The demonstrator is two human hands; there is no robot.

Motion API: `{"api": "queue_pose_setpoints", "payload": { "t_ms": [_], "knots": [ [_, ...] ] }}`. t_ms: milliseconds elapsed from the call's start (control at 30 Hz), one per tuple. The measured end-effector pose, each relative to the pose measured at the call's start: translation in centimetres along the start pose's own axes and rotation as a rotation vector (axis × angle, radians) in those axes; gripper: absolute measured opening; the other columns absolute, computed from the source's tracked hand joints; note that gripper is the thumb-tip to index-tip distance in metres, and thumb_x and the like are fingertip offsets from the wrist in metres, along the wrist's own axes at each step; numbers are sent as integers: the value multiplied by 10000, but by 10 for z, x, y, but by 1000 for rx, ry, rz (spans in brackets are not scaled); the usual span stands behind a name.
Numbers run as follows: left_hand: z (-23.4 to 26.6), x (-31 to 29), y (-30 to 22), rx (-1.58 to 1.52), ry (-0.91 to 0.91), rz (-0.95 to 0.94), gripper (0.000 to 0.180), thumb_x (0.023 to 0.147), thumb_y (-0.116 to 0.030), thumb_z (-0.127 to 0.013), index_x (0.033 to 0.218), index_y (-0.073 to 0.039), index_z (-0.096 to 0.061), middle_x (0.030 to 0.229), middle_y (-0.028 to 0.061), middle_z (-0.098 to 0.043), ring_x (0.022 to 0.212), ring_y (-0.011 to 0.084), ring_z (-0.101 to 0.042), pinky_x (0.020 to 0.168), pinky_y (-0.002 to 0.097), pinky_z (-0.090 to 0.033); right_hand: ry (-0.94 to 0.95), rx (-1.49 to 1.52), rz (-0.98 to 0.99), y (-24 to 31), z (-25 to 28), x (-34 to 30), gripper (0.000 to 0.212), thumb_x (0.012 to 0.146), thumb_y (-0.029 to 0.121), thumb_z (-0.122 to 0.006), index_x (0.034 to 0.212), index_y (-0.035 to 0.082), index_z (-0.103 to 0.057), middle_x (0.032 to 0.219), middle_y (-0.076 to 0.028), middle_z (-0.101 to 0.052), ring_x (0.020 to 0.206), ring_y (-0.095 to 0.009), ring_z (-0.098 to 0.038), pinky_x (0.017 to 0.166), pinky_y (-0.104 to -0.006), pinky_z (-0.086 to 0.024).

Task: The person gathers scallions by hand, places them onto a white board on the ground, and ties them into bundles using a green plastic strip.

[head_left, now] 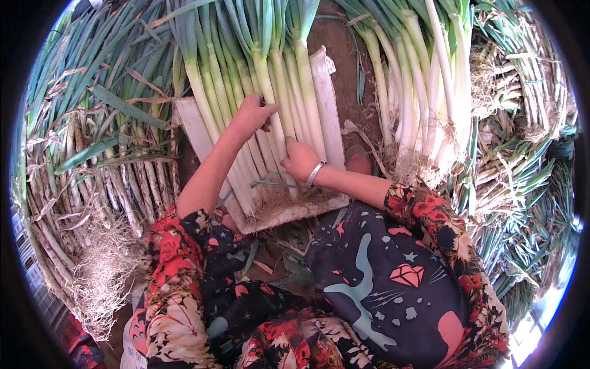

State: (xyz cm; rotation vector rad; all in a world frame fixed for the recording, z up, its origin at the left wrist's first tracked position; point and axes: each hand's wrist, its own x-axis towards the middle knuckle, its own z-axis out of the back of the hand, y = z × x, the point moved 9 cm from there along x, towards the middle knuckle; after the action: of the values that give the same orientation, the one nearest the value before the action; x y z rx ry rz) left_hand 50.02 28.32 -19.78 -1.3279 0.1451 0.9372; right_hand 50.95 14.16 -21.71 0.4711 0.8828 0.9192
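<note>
Long green onions (307, 77) lie side by side in a shallow white tray (329, 111) in front of me, white stalks and roots toward me, green leaves pointing away. My left hand (253, 115) is closed around one stalk in the middle of the row, thumb and fingers bent about it. Lower and to the right, my right hand (301, 161), with a silver bracelet (315, 174) at the wrist, is closed with its thumb and fingertips against the white part of a stalk. Its fingers are partly hidden.
A heap of untrimmed green onions with dry roots (107, 270) fills the left side. Cleaned white-stalked green onions (424, 92) lie at the right of the tray, with more piles (522, 166) farther right. A patterned dark apron (393, 289) covers my lap.
</note>
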Motion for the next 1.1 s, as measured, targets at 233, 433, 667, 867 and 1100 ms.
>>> {"api": "queue_pose_setpoints", "payload": {
  "t_ms": [233, 433, 667, 867, 1100],
  "knots": [
    [5, 9, 27, -2, -119, -82, 285, 793, -145, -616, 920, 95, -530, 750, 128, -587, 569, 187, -599, 464, 311, -515, 473, -284, 203, 16, -21, -62, 210, 736, 184, -579, 824, -3, -614, 799, -224, -632, 810, -383, -618, 712, -457, -490],
    [-4, 5, 25, -137, -213, -29, 421, 768, -127, -660, 1061, 118, -484, 863, 169, -603, 646, 202, -621, 485, 313, -537, 599, -62, 258, 13, -12, -87, 233, 771, 221, -589, 889, 31, -652, 834, -182, -646, 786, -326, -629, 731, -422, -491],
    [2, -10, 42, -106, -281, -59, 521, 784, -159, -669, 1170, 118, -456, 897, 148, -602, 682, 166, -593, 535, 285, -507, -47, 1032, -9, -3, 173, -86, 224, 806, 84, -582, 1012, 4, -616, 818, -53, -642, 708, -108, -607, 655, -241, -492],
    [-18, -35, 50, -65, -412, 14, 505, 773, -181, -673, 1175, 77, -507, 1005, 208, -621, 898, 257, -614, 803, 333, -489, -337, -565, -152, -121, 199, -91, 189, 800, 133, -534, 945, 56, -626, 798, -217, -609, 734, -404, -593, 692, -434, -491],
    [-40, -79, 63, 135, -560, 27, 508, 807, -128, -608, 1258, 50, -454, 1127, 254, -568, 1040, 336, -563, 913, 372, -427, -710, -115, 219, -14, 213, -129, 307, 729, 48, -578, 1036, 38, -579, 954, -174, -603, 836, -355, -590, 762, -417, -488]
  ]
}}
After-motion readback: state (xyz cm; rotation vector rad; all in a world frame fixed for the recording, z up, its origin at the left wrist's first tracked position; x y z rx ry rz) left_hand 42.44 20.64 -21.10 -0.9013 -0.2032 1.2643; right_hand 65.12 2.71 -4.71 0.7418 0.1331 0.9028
